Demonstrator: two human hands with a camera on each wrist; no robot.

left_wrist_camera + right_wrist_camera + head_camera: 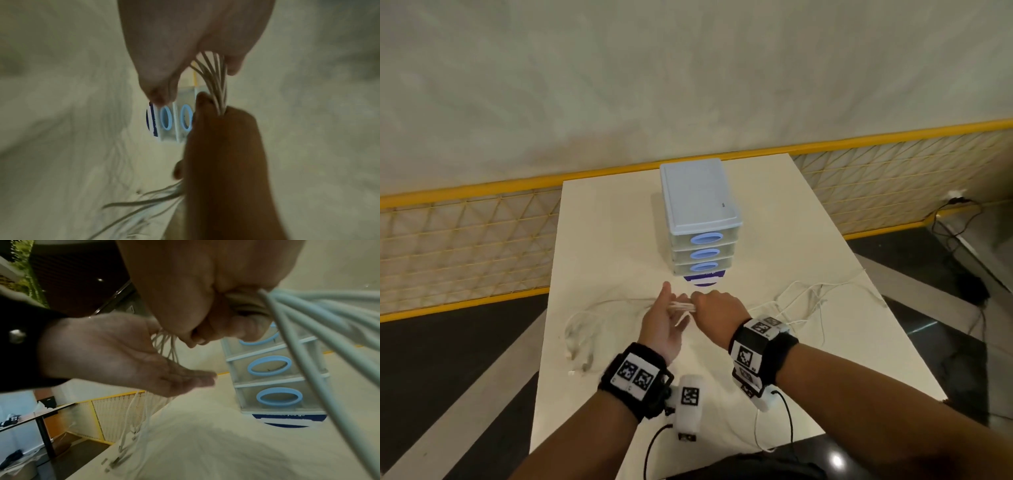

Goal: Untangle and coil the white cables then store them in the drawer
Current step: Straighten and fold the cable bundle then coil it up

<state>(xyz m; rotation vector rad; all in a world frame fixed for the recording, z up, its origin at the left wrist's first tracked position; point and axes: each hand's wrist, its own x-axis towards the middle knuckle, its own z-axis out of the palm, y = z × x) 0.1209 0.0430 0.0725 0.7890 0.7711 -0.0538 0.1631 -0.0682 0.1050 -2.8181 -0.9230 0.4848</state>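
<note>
Running left–right, white cables (683, 306) between hands

We see a white surface (592, 240) carrying a clear drawer unit (700, 219) with three blue-handled drawers, standing on a blue-and-white round sticker (703, 278). White cables (808, 294) sprawl loose across the surface on the right, and more trail off in a heap to the left.

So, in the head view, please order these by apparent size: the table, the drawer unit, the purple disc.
1. table
2. drawer unit
3. purple disc, only partly visible under the unit
</note>
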